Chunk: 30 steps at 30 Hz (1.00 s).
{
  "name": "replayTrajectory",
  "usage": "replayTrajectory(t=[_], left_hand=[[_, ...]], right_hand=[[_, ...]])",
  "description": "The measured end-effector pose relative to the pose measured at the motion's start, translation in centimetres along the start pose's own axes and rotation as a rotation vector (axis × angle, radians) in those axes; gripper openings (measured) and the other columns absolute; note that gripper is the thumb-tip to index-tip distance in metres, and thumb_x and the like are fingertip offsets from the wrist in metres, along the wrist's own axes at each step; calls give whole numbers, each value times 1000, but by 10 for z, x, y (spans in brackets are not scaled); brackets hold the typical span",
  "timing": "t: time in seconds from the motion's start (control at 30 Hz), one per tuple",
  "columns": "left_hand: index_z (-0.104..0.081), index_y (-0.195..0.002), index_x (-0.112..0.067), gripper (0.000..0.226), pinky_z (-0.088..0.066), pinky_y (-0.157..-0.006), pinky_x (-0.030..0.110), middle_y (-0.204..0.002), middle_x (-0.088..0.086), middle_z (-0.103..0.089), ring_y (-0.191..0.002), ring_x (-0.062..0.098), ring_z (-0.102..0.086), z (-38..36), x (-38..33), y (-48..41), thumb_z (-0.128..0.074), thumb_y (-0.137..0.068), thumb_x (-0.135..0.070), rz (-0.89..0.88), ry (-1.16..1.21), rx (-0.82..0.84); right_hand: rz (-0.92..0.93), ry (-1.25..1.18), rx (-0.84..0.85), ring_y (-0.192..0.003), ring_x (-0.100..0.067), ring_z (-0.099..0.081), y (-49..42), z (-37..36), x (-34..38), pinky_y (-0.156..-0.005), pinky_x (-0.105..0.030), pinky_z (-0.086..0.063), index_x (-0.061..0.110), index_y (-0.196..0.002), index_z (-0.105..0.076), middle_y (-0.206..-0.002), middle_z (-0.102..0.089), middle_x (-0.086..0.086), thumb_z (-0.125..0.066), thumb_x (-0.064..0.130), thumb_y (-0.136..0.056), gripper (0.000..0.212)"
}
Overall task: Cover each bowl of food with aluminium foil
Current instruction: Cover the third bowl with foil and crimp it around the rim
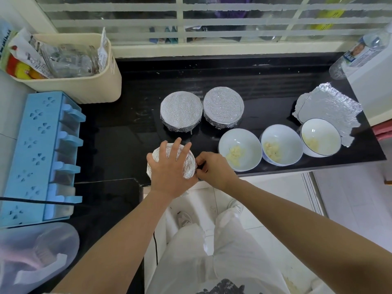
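1. The left hand (pixel 169 166) lies spread on top of the foil-capped bowl (pixel 189 165), fingers straight, pressing down. The right hand (pixel 214 168) is at the bowl's right flank, fingers curled in, pinching the foil hem against the rim.
2. That bowl stands right at the near edge of the counter (pixel 127 128), in front of the left covered bowl (pixel 181 110) and the right covered bowl (pixel 223 107).
3. Handling, by the look of it: the foil is thin and light and holds a crease, but it would tear if tugged. Better to take it at the loose hem and fold it under the rim. The bowl seems ceramic, stiff and smooth, and likely to skate on glossy stone, so the press from above makes sense.
4. To the right wait the first open bowl (pixel 244 137), the middle open bowl (pixel 283 135) and the far open bowl (pixel 318 129), the last resting on a loose foil sheet (pixel 326 102).
5. The floor drops away just under the wrists. The first open bowl is near the right hand. Leftward, bare stone runs to the blue rack (pixel 42 155).
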<state>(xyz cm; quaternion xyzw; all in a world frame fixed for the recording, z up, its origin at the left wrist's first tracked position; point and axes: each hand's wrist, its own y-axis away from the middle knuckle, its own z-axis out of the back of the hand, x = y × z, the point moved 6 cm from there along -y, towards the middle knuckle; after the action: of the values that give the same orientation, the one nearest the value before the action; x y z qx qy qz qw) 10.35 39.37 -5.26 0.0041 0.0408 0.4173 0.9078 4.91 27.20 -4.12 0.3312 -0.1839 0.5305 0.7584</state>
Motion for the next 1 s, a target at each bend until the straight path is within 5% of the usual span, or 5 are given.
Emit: replayTrajectory(t=[0.47, 0.7, 0.87, 1.0], left_hand=[[-39, -148, -31, 89, -33, -93, 62, -156, 1, -35, -138, 35, -34, -2, 1, 0, -36, -72, -76, 10, -18, 25], [-38, -149, -28, 87, -33, -93, 63, -156, 3, -34, -138, 36, -34, -1, 0, 0, -29, -77, -76, 5, -12, 22], [-39, -150, -27, 84, -33, -93, 64, -156, 4, -36, -137, 37, -35, 0, -1, 1, -29, -79, -71, 8, -4, 10], [-37, -150, -28, 86, -32, -94, 64, -156, 4, -36, -138, 37, -35, 1, -1, -1, -26, -79, -74, 49, 11, 10]], right_hand=[[-69, 103, -47, -66, -20, -59, -5, 3, 6, -63, -32, -49, 10, -74, -66, -70, -68, -3, -61, 11, -78, 6], [-204, -171, -192, -66, -22, -58, 22, -13, 5, -60, -36, -53, 11, -71, -70, -69, -65, -5, -53, 13, -83, 21], [-274, -428, -172, -48, -9, -40, 29, -20, 4, -51, -26, -38, 15, -58, -62, -50, -51, 3, -57, 23, -92, 36], [-352, -531, -218, -68, -21, -65, 24, -23, -4, -71, -35, -56, 11, -85, -78, -75, -73, -6, -60, 15, -91, 19]])
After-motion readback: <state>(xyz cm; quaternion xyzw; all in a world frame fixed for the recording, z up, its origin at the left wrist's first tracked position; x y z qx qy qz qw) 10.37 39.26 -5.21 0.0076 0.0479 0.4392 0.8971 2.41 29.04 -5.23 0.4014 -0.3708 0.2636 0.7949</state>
